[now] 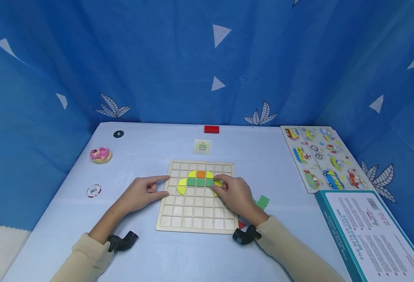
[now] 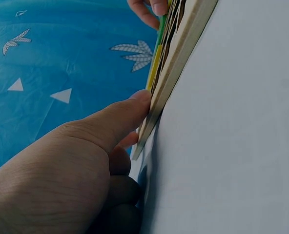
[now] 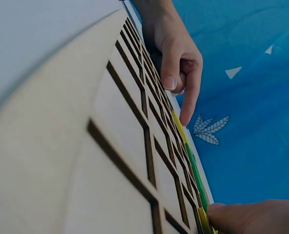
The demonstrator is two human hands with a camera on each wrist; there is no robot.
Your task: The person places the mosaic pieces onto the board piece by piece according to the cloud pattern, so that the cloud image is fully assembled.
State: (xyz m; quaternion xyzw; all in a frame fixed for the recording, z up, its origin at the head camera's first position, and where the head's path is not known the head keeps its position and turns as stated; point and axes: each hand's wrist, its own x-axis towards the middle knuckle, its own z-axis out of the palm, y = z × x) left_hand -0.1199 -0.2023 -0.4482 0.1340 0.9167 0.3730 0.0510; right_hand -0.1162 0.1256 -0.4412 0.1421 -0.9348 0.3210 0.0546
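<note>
A wooden grid board (image 1: 187, 222) lies on the white table. Green square tiles (image 1: 200, 182), an orange square tile (image 1: 201, 174) and yellow curved tiles (image 1: 181, 186) sit in its upper cells. My left hand (image 1: 140, 192) touches the board's left edge with extended thumb and index finger, the other fingers folded in. At the right end of the green row, my right hand (image 1: 235, 194) pinches a yellow curved tile (image 1: 219, 183) between thumb and index finger. In the right wrist view the thumb (image 3: 252, 216) presses against yellow, right beside the green; the index finger is hidden there.
Loose green tiles (image 1: 263, 202) and a red piece (image 1: 241, 224) lie beside the board, partly behind my right arm. Beyond it are a small pattern card (image 1: 202, 146) and a red block (image 1: 212, 129). A picture puzzle (image 1: 314, 156) and a teal-edged box (image 1: 372, 231) stand right.
</note>
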